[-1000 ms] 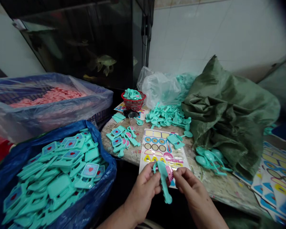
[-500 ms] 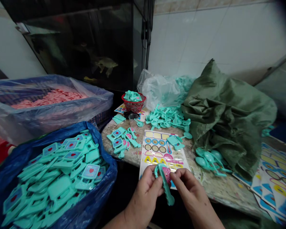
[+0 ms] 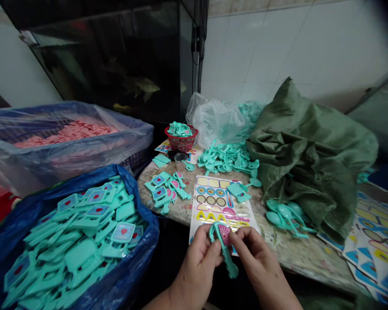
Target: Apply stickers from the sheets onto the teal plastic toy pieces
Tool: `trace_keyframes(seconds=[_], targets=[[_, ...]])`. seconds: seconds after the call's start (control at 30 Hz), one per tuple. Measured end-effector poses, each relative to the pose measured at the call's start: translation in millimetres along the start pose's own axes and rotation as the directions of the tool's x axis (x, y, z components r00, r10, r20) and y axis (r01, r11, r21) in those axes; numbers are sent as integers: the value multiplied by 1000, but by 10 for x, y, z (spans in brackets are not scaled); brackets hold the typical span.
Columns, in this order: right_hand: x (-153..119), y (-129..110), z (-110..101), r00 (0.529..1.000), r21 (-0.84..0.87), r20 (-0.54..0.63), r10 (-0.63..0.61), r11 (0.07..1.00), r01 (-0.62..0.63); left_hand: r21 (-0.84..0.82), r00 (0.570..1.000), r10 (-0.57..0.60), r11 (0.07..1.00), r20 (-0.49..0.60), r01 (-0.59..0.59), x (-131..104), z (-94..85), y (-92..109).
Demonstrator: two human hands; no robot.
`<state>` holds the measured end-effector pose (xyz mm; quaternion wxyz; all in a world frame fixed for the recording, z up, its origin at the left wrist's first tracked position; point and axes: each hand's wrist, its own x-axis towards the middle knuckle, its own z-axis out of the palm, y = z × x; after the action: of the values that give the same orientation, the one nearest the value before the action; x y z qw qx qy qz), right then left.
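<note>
Grip of the left hand (image 3: 202, 258) clenched on a teal toy piece (image 3: 228, 254), the right hand (image 3: 257, 258) with fingertips at the edge of its pink fan-shaped sticker (image 3: 224, 235), pinching or merely touching impossible to tell. From that piece, toward 12 o'clock on the worktop (image 3: 297, 254), a sticker sheet (image 3: 210, 209) and then a teal heap (image 3: 226, 157); red basket (image 3: 181, 143) at 11, teal spoons (image 3: 286, 215) at 2, blue-lined container (image 3: 147, 254) at 9.

Fish tank (image 3: 106, 64) beside 1 white tiled wall (image 3: 278, 51).
</note>
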<state>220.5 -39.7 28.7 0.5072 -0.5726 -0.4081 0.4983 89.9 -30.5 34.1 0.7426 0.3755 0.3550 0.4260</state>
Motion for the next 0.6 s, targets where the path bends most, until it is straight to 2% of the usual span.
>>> trace_keyframes(seconds=[0.2, 0.6], targets=[[-6, 3, 6, 1000, 33, 23, 14, 999, -15, -17, 1000, 2, 1000, 7, -2, -29, 0, 15], [-39, -36, 3, 1000, -10, -24, -14, 1000, 14, 12, 1000, -9, 1000, 26, 8, -50, 31, 39]])
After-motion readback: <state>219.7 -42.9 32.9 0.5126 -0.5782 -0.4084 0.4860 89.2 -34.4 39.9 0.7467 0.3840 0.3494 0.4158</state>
